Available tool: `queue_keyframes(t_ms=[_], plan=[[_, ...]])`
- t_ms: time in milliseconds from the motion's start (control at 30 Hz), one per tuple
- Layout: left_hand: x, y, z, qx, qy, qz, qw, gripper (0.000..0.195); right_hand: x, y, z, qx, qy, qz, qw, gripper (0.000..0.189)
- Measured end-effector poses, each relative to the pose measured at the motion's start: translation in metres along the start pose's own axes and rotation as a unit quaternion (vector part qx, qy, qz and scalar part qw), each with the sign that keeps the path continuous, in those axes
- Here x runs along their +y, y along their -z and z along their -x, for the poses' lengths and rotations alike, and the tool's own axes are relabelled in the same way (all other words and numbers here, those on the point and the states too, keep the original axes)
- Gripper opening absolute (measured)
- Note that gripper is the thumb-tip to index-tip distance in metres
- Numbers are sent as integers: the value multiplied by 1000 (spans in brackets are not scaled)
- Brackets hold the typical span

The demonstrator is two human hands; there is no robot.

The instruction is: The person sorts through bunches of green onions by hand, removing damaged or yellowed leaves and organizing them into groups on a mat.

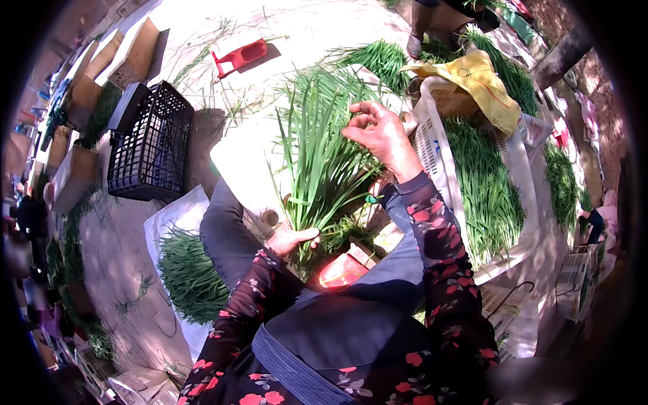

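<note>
My left hand grips the lower ends of a bunch of long flat green leaves, apparently garlic chives. The bunch stands fanned out between my knees, tips pointing away from me. Beside its upper right edge is my right hand, fingers curled and apart from the thumb, with no held thing visible. Behind the bunch, a pale flat surface shows in bright sun, and more green leaves lie beyond. Loose greens and a red object sit low between my legs.
To the right stands a white plastic crate of chives, with a yellow sack over its far end. At left are a black crate and a chive pile on white sheeting. A red plastic object lies ahead; another person's feet are beyond.
</note>
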State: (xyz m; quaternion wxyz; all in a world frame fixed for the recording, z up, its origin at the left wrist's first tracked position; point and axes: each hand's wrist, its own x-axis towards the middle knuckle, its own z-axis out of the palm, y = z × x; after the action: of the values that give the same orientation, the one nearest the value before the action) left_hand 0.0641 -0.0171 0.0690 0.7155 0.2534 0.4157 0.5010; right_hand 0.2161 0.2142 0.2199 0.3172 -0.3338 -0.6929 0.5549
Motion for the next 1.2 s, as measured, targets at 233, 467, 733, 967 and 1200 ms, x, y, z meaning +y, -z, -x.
queue_keyframes(t_ms=[233, 467, 733, 967, 1200], plan=[[-4, 1, -2, 18, -7, 15, 1000, 16, 12, -2, 3, 64, 76, 87, 991, 36], [-1, -3, -4, 16, -12, 10, 1000, 14, 14, -11, 23, 173, 296, 274, 899, 32], [-6, 2, -4, 9, -12, 2, 1000, 20, 3, 31, 21, 57, -58, -336, 938, 20], [-6, 3, -5, 10, -23, -14, 1000, 18, -36, 28, 23, 74, 193, 21, 978, 8], [-1, -2, -4, 7, -31, -4, 999, 16, -16, 26, 25, -26, 113, 359, 926, 11]])
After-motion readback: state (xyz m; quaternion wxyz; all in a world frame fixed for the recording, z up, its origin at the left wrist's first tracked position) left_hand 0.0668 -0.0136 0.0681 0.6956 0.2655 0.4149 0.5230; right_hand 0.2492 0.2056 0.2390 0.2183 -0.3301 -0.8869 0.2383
